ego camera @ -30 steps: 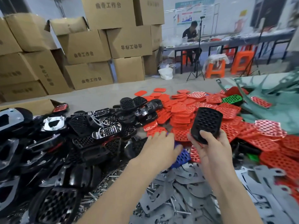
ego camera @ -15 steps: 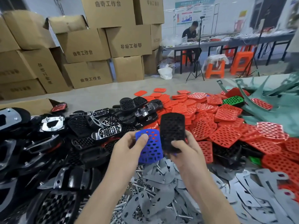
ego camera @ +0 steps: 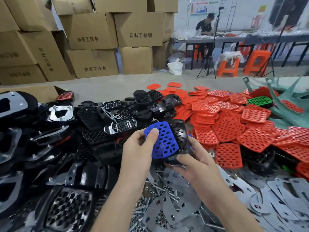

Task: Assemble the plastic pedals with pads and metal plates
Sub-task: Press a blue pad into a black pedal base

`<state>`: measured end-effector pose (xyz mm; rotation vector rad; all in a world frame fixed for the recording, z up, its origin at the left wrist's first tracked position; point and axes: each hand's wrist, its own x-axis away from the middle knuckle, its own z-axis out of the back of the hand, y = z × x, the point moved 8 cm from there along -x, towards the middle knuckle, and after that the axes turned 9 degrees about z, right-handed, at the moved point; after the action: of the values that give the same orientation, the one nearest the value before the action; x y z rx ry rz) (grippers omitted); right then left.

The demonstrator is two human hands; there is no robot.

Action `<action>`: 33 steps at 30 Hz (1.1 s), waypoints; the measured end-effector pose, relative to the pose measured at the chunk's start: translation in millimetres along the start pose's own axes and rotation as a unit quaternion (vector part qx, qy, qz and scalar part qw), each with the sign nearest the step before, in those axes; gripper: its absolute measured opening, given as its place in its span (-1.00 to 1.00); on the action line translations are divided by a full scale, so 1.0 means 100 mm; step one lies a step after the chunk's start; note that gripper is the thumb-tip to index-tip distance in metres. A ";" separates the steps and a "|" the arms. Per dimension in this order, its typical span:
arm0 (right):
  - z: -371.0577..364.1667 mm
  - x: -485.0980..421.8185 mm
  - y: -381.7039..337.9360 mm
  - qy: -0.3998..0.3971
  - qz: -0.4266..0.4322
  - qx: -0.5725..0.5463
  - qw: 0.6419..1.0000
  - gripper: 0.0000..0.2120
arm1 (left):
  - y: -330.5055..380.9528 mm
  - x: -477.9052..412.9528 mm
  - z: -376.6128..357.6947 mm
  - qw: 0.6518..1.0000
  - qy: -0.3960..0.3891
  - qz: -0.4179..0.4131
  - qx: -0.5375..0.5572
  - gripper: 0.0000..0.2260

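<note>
Head view: the left hand pinches the blue pad by its upper left corner, thumb on top. The right hand grips the black pedal at its lower edge. The pad overlaps the pedal's left side. Below lie metal plates, with black pedals heaped to the left and red pads to the right. A bare strip of bench shows beyond.

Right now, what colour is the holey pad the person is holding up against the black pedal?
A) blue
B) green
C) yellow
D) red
A: the left hand pinches a blue pad and lays it against the black pedal, which the right hand holds. The red and green pads lie in the pile behind.
</note>
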<state>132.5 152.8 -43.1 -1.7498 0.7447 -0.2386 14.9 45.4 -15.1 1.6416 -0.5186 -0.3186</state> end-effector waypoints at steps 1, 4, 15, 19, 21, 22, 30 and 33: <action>-0.01 0.00 0.00 -0.003 0.003 0.003 1.000 -0.52 | -0.01 0.01 0.01 1.000 0.000 0.004 0.004 -0.90; -0.01 0.00 0.02 -0.011 0.007 0.010 1.000 -0.53 | -0.01 0.05 0.04 1.000 0.004 0.005 0.008 -0.87; 0.05 -0.02 -0.04 -0.011 0.031 0.000 0.999 -0.55 | 0.35 -0.06 -0.15 0.999 -0.020 -0.022 -0.044 -0.87; 0.02 -0.02 -0.03 -0.019 0.026 0.010 0.999 -0.57 | 0.57 -0.03 -0.15 0.996 -0.025 -0.062 -0.064 -0.85; 0.00 -0.01 -0.03 -0.023 0.025 0.009 0.999 -0.58 | 0.56 0.05 -0.08 0.995 -0.029 -0.071 -0.066 -0.85; -0.01 -0.01 -0.03 -0.024 0.025 0.012 0.999 -0.57 | 0.52 0.09 -0.03 0.996 -0.029 -0.067 -0.054 -0.86; -0.01 -0.01 0.00 -0.058 0.031 0.049 0.997 -0.54 | 0.35 0.12 -0.01 0.998 -0.045 -0.044 -0.006 -0.93; -0.03 0.01 0.00 -0.064 0.035 0.058 0.996 -0.55 | 0.33 0.16 -0.12 0.997 -0.056 -0.052 -0.032 -0.92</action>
<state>131.3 149.9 -41.8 -1.6109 0.6842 -0.1174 29.4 45.6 20.9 1.5983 -0.5034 -0.5008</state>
